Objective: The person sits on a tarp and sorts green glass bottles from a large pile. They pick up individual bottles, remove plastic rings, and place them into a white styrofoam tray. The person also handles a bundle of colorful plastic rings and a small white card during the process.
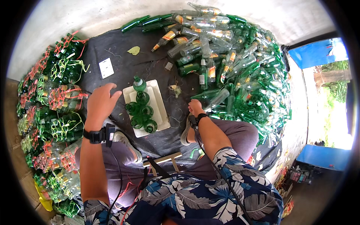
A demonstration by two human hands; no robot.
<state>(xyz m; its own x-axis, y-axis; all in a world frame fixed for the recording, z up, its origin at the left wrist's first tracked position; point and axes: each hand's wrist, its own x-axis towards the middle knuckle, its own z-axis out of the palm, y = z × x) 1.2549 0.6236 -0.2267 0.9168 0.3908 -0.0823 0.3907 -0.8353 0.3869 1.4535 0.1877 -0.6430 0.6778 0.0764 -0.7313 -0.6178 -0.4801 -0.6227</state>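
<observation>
My left hand (101,102) is left of a shallow white tray (160,112), thumb apart from the fingers and nothing in it. Several green glass bottles (142,98) stand upright in the tray, clustered toward its left side. At the edge of the bottle heap, my right hand (195,107) has its fingers curled. Just beyond them lies the neck of a green bottle (206,94), and a clear glass bottle (218,99) lies to their right. Whether the fingers grip a bottle is hidden.
A large heap of loose bottles (244,67) fills the right side. Bottle bundles tied with red and green plastic twine (66,97) line the left. A white card (106,68) and a yellow leaf (134,50) lie on the black ground sheet (126,39). A wooden stool frame (163,159) shows between my legs.
</observation>
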